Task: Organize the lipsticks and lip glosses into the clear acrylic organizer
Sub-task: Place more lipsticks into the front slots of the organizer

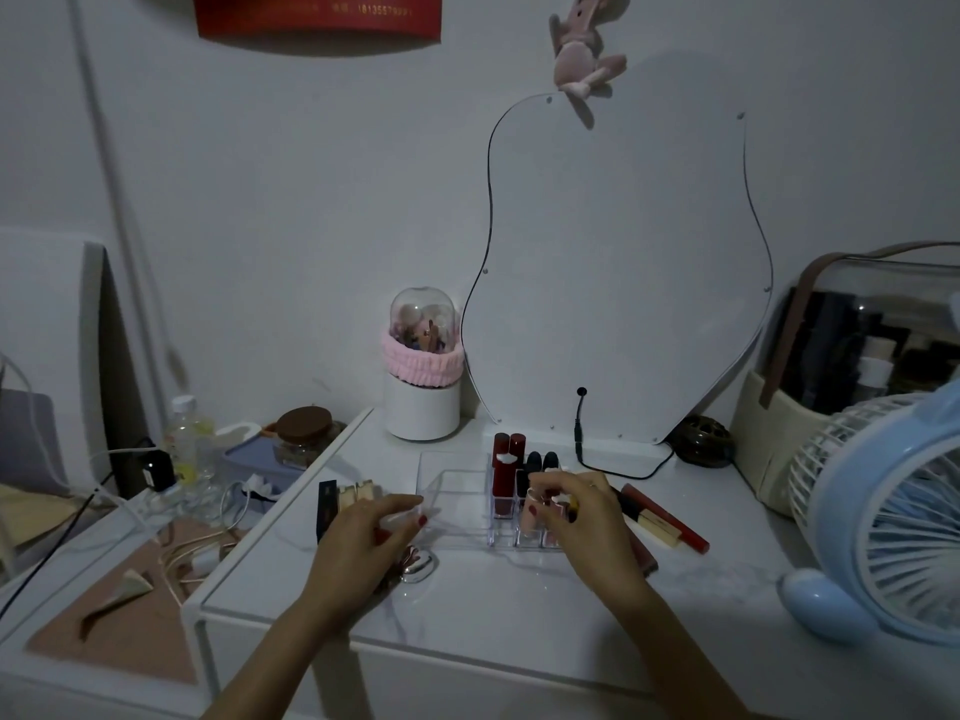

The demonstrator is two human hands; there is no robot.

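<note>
Lipsticks (pixel 506 472): about five upright in clear acrylic organizer (pixel 457 506), frame centre. Two tubes (pixel 660 519) lying right of it. Left hand (pixel 371 537) pinches organizer's left edge; right hand (pixel 582 517) fingers curled on pink tube (pixel 531 511). Red banner (pixel 317 13) upper left: digits blurred.

On the worktop (pixel 519 605), lipsticks (pixel 508 470) stand in the acrylic organizer (pixel 457 506), lip glosses (pixel 660 517) lying right, mirror (pixel 623 262) behind.

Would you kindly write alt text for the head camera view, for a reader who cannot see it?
Two hands work at a clear acrylic organizer on a white table: the right hand lowers a pink lipstick into a slot, and the left hand grips the organizer's left corner. More lip glosses lie to its right.
</note>
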